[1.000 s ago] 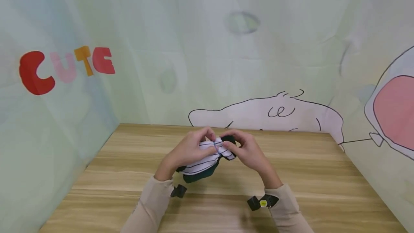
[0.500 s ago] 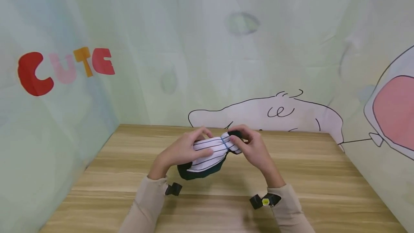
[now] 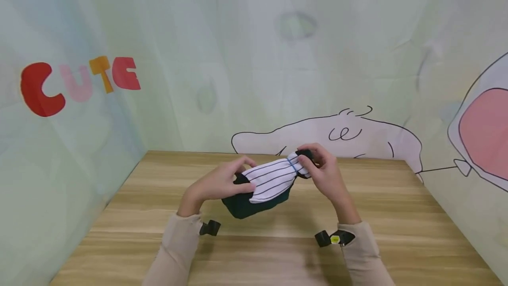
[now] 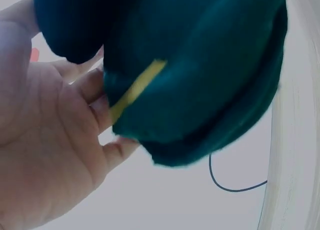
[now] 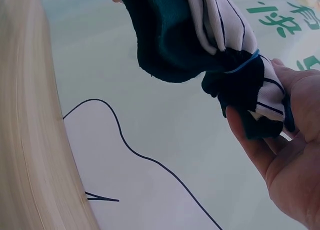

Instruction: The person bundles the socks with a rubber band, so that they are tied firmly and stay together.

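A bundle of socks (image 3: 271,178), white with dark stripes over dark green, is held off the table in the head view. A thin blue band (image 3: 292,165) cinches it near its right end. My right hand (image 3: 330,179) pinches the short gathered end beyond the band. At the wide left end, my left hand (image 3: 216,183) holds the bundle, thumb in front and fingers behind. The left wrist view shows the dark green underside (image 4: 200,74) with a yellow strip (image 4: 139,88) on it. From the right wrist view, the band (image 5: 242,63) circles the socks tightly.
The wooden table (image 3: 254,259) spreads below both hands. Behind it hangs a printed backdrop (image 3: 222,78) with coloured letters on the left and a cartoon outline along the table's back edge. A small black device (image 3: 335,238) sits at each wrist.
The bundle has moved right and slightly up with my right hand. My left hand has gone from beside the band to the wide left end, so more of the striped part shows.
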A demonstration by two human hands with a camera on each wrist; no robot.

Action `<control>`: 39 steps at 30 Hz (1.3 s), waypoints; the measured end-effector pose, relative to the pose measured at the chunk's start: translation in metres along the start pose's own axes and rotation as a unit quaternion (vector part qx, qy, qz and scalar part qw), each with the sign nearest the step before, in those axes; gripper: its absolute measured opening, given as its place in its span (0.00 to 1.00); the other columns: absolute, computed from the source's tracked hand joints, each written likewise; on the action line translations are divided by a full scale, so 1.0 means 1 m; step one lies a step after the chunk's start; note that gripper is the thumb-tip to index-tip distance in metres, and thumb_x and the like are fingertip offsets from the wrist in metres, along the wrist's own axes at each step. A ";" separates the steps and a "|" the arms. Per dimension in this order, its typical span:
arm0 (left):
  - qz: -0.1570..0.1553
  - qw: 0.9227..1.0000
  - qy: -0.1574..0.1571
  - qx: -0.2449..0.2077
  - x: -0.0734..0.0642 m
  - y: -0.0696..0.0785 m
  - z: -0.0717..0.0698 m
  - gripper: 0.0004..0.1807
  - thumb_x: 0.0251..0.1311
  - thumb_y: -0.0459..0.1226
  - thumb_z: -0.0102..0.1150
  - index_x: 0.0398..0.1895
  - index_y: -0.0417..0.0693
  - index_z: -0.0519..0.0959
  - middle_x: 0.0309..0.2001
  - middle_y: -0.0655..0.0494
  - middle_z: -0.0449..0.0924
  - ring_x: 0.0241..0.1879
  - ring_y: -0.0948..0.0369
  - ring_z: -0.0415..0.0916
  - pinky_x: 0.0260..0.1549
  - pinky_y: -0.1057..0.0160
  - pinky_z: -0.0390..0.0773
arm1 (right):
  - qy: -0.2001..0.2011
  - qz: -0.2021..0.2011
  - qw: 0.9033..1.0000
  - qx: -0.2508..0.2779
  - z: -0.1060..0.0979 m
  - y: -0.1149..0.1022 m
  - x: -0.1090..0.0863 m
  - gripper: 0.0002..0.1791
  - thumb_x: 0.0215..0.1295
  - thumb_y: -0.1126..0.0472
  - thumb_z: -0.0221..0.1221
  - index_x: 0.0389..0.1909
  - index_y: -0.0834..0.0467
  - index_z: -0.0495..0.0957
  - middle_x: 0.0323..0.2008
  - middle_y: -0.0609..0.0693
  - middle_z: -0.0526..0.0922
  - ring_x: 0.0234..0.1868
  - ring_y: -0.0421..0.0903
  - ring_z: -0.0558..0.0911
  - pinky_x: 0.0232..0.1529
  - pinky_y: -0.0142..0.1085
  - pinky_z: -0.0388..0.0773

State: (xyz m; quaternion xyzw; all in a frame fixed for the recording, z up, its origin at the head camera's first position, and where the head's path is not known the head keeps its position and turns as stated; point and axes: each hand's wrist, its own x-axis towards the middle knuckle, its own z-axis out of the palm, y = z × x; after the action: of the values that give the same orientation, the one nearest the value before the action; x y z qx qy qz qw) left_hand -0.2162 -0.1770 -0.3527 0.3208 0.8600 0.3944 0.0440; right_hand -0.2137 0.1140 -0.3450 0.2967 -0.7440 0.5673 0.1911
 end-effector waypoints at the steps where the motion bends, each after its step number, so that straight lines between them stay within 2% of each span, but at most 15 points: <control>1: 0.001 1.000 -0.005 -0.002 0.000 0.000 0.000 0.26 0.64 0.46 0.65 0.61 0.51 0.70 0.45 0.52 0.82 0.41 0.59 0.80 0.42 0.59 0.80 | 0.000 0.003 1.000 0.001 -0.001 0.000 0.000 0.10 0.69 0.74 0.57 0.50 0.71 0.75 0.37 0.63 0.81 0.34 0.40 0.78 0.33 0.29 0.78; 4: 0.004 1.000 -0.008 -0.004 0.000 -0.002 0.000 0.24 0.65 0.45 0.64 0.61 0.50 0.70 0.43 0.52 0.82 0.40 0.59 0.80 0.41 0.59 0.80 | 0.001 0.014 1.000 -0.003 -0.004 0.002 0.000 0.10 0.70 0.73 0.57 0.50 0.71 0.75 0.38 0.63 0.81 0.34 0.40 0.78 0.33 0.29 0.77; 8: 0.008 1.000 0.002 -0.007 0.000 -0.005 -0.002 0.23 0.67 0.43 0.62 0.62 0.49 0.69 0.40 0.51 0.81 0.37 0.58 0.79 0.38 0.60 0.81 | 0.002 0.039 0.999 -0.001 -0.009 0.017 0.000 0.12 0.70 0.72 0.57 0.52 0.68 0.75 0.39 0.64 0.82 0.33 0.42 0.79 0.32 0.30 0.78; 14: 0.011 0.999 0.035 0.009 -0.001 -0.007 -0.003 0.23 0.67 0.43 0.62 0.64 0.53 0.71 0.39 0.52 0.81 0.37 0.58 0.79 0.37 0.60 0.80 | -0.021 0.076 0.997 0.006 -0.013 0.041 0.001 0.16 0.72 0.66 0.58 0.58 0.59 0.73 0.42 0.62 0.83 0.33 0.48 0.80 0.29 0.32 0.79; 19: 0.011 0.998 0.058 0.033 0.001 -0.009 -0.002 0.20 0.68 0.42 0.61 0.62 0.53 0.74 0.37 0.55 0.82 0.35 0.60 0.77 0.39 0.58 0.77 | -0.034 0.091 0.995 0.005 -0.015 0.046 0.001 0.17 0.72 0.60 0.59 0.59 0.55 0.71 0.41 0.62 0.82 0.34 0.52 0.80 0.31 0.35 0.80; 24: 0.008 0.996 0.075 0.048 0.003 -0.009 -0.001 0.19 0.68 0.40 0.61 0.61 0.53 0.77 0.38 0.55 0.83 0.36 0.60 0.77 0.41 0.57 0.75 | -0.052 0.109 0.993 -0.008 -0.019 0.053 0.000 0.18 0.72 0.57 0.60 0.59 0.54 0.72 0.40 0.60 0.83 0.33 0.52 0.80 0.30 0.37 0.80; 29: 0.002 0.995 0.082 0.056 0.004 -0.009 0.001 0.17 0.67 0.39 0.62 0.58 0.54 0.78 0.38 0.55 0.83 0.37 0.60 0.77 0.41 0.56 0.74 | -0.074 0.124 0.990 -0.011 -0.021 0.058 -0.002 0.17 0.72 0.57 0.61 0.58 0.53 0.73 0.39 0.59 0.84 0.32 0.52 0.82 0.28 0.38 0.80; 34: -0.014 0.994 0.087 0.063 0.004 -0.006 0.002 0.14 0.67 0.37 0.62 0.54 0.52 0.79 0.37 0.55 0.84 0.37 0.59 0.77 0.43 0.54 0.74 | -0.105 0.137 0.985 -0.006 -0.023 0.061 -0.003 0.19 0.71 0.56 0.62 0.60 0.51 0.72 0.43 0.60 0.84 0.36 0.51 0.84 0.32 0.40 0.82; 39: -0.007 0.993 0.097 0.069 0.007 -0.009 0.002 0.12 0.67 0.37 0.63 0.52 0.52 0.81 0.38 0.53 0.85 0.38 0.59 0.80 0.45 0.52 0.75 | -0.137 0.146 0.980 -0.008 -0.027 0.063 -0.001 0.21 0.71 0.57 0.62 0.61 0.53 0.71 0.43 0.61 0.83 0.38 0.52 0.84 0.35 0.40 0.82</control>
State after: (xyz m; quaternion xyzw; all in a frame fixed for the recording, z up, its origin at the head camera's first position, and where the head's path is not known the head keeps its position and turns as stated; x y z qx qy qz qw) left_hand -0.2258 -0.1756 -0.3590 0.2772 0.8878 0.3625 -0.0589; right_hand -0.2563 0.1516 -0.3840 0.2587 -0.8028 0.5372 0.0045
